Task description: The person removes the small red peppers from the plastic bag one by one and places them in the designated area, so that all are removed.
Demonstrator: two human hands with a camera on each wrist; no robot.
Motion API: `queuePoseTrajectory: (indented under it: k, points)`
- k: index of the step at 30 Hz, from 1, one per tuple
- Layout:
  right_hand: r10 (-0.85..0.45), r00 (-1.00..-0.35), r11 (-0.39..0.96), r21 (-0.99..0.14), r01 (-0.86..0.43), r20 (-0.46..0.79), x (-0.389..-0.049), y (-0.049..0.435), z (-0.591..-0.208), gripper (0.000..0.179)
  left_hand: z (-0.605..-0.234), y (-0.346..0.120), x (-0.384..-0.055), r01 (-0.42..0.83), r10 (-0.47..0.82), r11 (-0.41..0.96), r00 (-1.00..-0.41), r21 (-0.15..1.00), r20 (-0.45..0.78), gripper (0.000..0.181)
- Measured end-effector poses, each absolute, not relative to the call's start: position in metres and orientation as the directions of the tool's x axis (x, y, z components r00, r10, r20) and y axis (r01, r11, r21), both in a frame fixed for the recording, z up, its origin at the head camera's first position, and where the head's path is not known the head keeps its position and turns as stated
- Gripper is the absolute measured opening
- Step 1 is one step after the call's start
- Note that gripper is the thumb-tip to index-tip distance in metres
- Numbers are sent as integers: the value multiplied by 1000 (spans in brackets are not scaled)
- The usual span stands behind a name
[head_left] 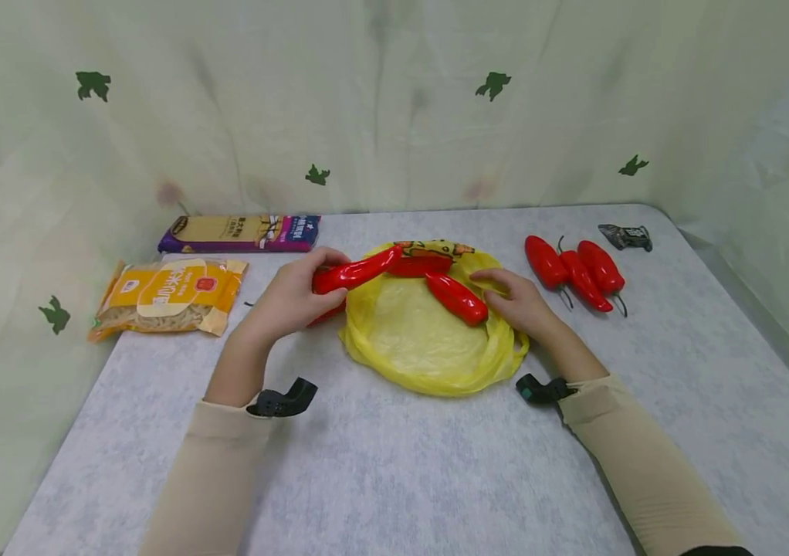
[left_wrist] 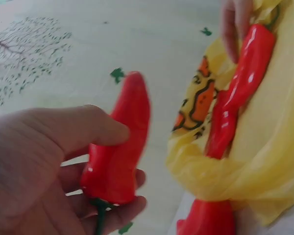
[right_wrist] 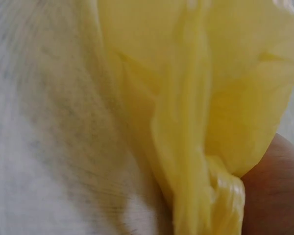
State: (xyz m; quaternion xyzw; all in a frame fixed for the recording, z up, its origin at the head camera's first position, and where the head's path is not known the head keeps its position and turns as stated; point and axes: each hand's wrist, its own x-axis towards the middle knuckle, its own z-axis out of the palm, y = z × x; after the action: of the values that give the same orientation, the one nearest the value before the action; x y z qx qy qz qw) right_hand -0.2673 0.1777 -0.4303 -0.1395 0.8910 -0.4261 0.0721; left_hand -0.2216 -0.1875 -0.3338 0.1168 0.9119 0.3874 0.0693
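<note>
My left hand (head_left: 290, 297) grips a red chili pepper (head_left: 360, 270) whose tip points over the left rim of a round, spread-out yellow plastic bag (head_left: 408, 347). In the left wrist view, the held pepper (left_wrist: 120, 147) lies between thumb and fingers, green stem toward the palm. Below that hand, partly hidden, another red pepper (head_left: 328, 314) lies beside the bag. Two red peppers rest inside the bag: one along its far side (head_left: 417, 266), one at the right (head_left: 458, 301). My right hand (head_left: 518, 305) is at the bag's right rim, finger and thumb apart, close to the right pepper.
Three red peppers (head_left: 575, 270) lie to the right, near a small black-and-silver packet (head_left: 626, 237). At the back left are a purple-and-tan box (head_left: 242, 234) and an orange food packet (head_left: 168, 297). A pale curtain (head_left: 394, 116) stands behind the table.
</note>
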Motion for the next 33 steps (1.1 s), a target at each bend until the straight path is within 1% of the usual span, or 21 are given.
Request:
queuePoseTrajectory:
  k: [5,10,19,27,33]
  points:
    - [-308,-951,603,-775,-187,-10,-268,177,-430,38,-328,-207,-222,101,250,742,-959,663,-133,50]
    - [-309,-951,603,-774,-192,-5,-269,178,-431,37,-326,-220,-221,97,258,778,-950,621,-175,49]
    - [-310,-950,599,-781,-179,-21,-269,180,-432,37,-334,-234,-224,84,268,855,-916,512,-298,40]
    - [-296,-955,605,-780,-159,-35,-271,179,-435,38,-335,-245,-224,59,270,846,-904,529,-332,42]
    - [-305,-952,598,-782,-173,-23,-271,180,-436,37,-335,-254,-221,6,281,828,-870,560,-406,44]
